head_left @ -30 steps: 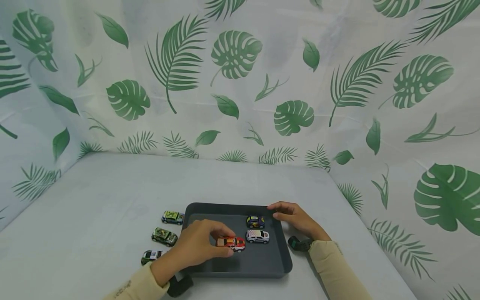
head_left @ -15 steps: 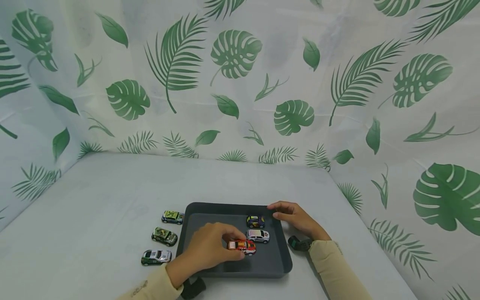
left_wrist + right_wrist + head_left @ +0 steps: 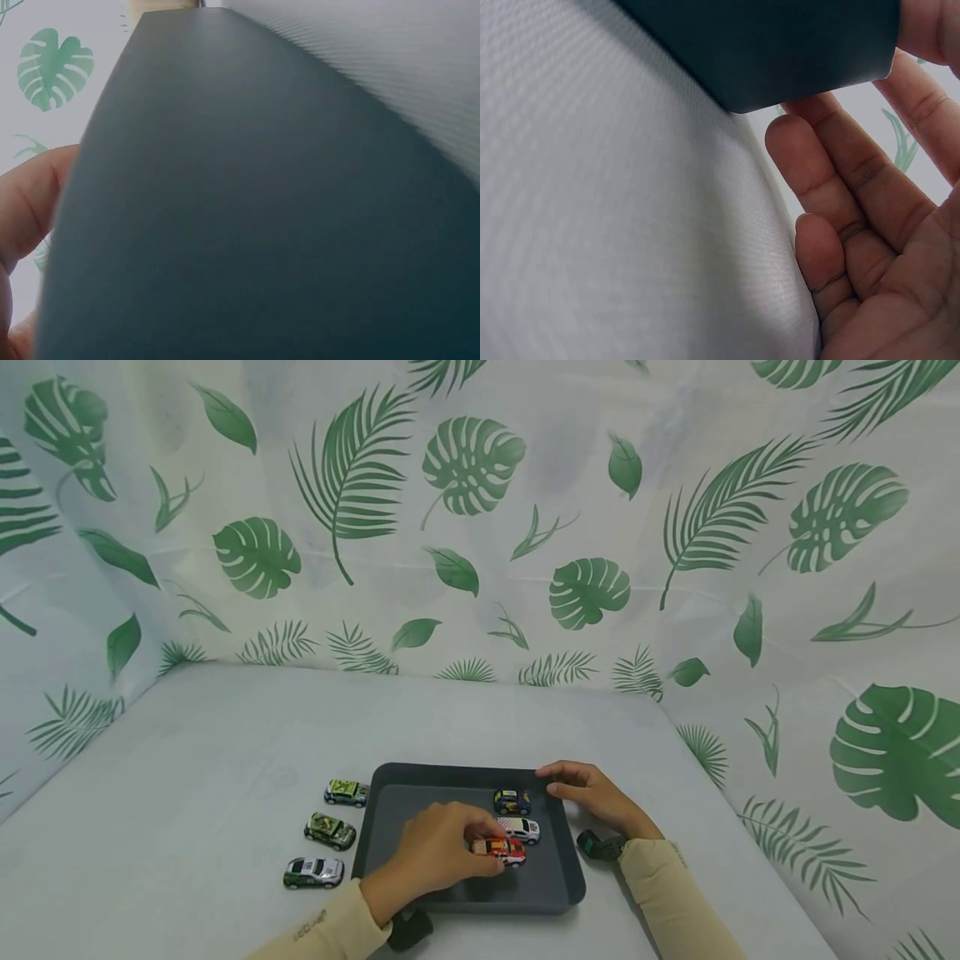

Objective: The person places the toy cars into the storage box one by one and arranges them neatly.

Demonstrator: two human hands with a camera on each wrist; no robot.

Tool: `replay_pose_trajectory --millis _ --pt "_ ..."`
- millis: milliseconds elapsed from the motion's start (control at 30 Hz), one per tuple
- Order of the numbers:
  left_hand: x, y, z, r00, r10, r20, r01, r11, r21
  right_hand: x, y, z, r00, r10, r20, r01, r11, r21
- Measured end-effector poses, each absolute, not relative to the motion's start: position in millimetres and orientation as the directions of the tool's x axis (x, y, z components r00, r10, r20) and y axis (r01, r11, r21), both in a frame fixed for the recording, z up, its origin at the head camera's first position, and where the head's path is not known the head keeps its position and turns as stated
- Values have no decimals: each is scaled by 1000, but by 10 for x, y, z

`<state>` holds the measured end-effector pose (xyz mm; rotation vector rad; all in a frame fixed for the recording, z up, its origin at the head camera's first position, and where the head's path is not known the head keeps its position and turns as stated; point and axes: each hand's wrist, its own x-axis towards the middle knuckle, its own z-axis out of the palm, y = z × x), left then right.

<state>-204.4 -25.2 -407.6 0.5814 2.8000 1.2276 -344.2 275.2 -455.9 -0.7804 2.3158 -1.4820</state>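
My left hand [image 3: 437, 850] pinches a red toy car [image 3: 512, 850] between thumb and fingers, over the dark grey tray [image 3: 525, 893]. Just behind it in the tray stands a white toy car [image 3: 527, 830], partly covered by my fingers. A dark purple and yellow toy car [image 3: 512, 802] is farther back. My right hand [image 3: 596, 795] rests against the tray's back right corner, fingers extended and relaxed. In the left wrist view the tray's outer wall [image 3: 247, 187] hides the red car; only part of my fingers shows. The right wrist view shows my fingers [image 3: 862, 172] touching the tray corner.
Left of the tray, three toy cars stand in a column on the white table [image 3: 225, 760]: a yellow-green one [image 3: 346, 792], a camouflage one [image 3: 330, 831] and a white and green one [image 3: 313, 872]. A leaf-print curtain [image 3: 480, 527] surrounds the table.
My left hand has carried the red car rightward across the tray, close in front of the white car. The white and green car outside the tray is fully uncovered. My right hand stays put.
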Motion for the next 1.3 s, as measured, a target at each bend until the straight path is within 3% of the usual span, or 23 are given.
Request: replay_pose_trajectory --millis 433,1300 --pt "-2092 -42 -4126 -938 325 117 303 613 730 -3443 2751 -4542 -814 -579 45 -278 321 -905" --pt "-2121 196 -4208 -940 328 93 315 733 603 -3423 2749 -4542 -816 -576 55 -275 303 -912"
